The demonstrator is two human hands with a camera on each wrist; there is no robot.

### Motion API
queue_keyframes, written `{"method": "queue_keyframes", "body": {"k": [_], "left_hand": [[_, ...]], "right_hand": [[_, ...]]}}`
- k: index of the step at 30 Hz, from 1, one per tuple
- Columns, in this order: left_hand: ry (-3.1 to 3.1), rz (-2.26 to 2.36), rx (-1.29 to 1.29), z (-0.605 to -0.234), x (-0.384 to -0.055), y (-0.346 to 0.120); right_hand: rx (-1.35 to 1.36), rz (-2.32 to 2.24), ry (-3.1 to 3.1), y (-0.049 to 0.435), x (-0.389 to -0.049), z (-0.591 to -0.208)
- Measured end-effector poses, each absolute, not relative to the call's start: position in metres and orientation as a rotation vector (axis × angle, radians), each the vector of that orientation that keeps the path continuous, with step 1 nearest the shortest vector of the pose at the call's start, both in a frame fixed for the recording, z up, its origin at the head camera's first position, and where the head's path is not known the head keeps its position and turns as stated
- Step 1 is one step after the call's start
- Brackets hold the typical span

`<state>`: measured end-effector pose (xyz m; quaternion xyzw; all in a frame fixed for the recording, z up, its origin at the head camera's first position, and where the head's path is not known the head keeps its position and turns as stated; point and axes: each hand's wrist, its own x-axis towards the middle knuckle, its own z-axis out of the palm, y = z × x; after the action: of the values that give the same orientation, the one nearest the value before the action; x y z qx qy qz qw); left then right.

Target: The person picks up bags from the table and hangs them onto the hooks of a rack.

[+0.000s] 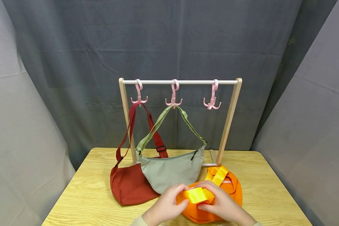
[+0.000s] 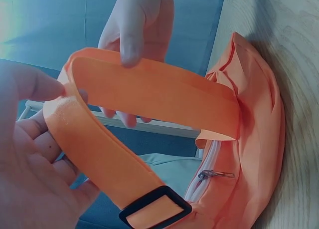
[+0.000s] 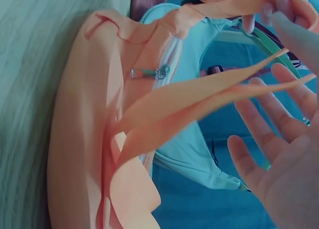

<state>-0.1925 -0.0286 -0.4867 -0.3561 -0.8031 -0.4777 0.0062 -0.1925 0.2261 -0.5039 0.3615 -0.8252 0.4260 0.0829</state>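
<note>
An orange shoulder bag lies on the table in front of the rack, with its wide strap raised in a loop. My left hand pinches the strap near the loop's top; in the left wrist view the thumb presses its outer face. A black slider buckle sits lower on that side. My right hand has the other run of strap between its thumb and fingers. Seen from the right wrist, the fingers are spread behind the strap. The bag's zipper pull faces the rack.
Behind stands a wooden rack with a white bar. A red bag hangs by its strap from the left pink hook, a sage green bag from the middle one. The right pink hook carries nothing.
</note>
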Motion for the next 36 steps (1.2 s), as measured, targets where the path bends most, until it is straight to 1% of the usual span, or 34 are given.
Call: {"method": "queue_keyframes", "body": {"k": [11, 19, 30, 36], "left_hand": [[-2.482, -1.532, -1.142, -0.4881, -0.1925, -0.0282], [-2.474, -1.554, -1.172, -0.4888, -0.1912, -0.0291], [-2.491, -1.579, -1.155, -0.49, -0.1924, -0.033], [-2.5, -1.596, -1.145, -0.4913, -0.1927, -0.0343]], "right_hand": [[1.078, 1.251, -2.476, 0.2217, -0.1917, -0.5105], [1.081, 1.323, -2.554, 0.2208, -0.1909, -0.513], [1.021, 1.237, -2.61, 0.2206, -0.1917, -0.5133], [1.042, 1.259, -2.54, 0.2229, -0.1913, -0.5131]]}}
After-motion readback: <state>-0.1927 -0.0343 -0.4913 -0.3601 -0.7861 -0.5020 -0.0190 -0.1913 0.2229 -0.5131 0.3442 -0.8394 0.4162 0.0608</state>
